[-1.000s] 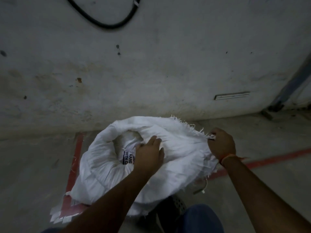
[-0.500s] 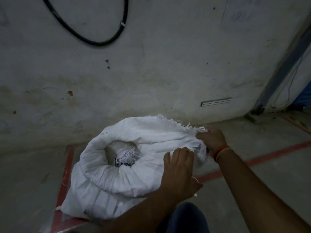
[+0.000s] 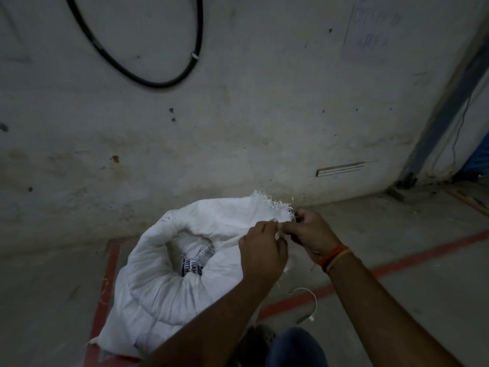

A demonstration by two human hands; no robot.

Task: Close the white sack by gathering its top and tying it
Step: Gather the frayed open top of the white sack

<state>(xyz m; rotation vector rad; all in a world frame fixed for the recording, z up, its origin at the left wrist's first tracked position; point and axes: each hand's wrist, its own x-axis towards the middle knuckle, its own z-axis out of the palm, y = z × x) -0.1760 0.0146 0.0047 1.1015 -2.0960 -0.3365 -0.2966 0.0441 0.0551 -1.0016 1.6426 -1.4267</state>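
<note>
Two hands are meeting at the frayed top corner of the white sack (image 3: 169, 276): the left hand (image 3: 262, 250) and the right hand (image 3: 312, 234) are both pinching that ragged edge, fingers curled, knuckles almost touching. An orange thread band (image 3: 334, 256) is circling the right wrist. Down and left of the fingers, the sack is sitting on the floor with its rolled mouth gaping; inside, a label (image 3: 195, 263) is showing partial dark letters, "HAN" and "WITH". Below the fingers a thin white cord (image 3: 307, 300) is lying across a red floor line (image 3: 397, 263). Half a second ago the left hand was lying flat on the sack's fold, lower down; now it is joining the right at the corner.
</note>
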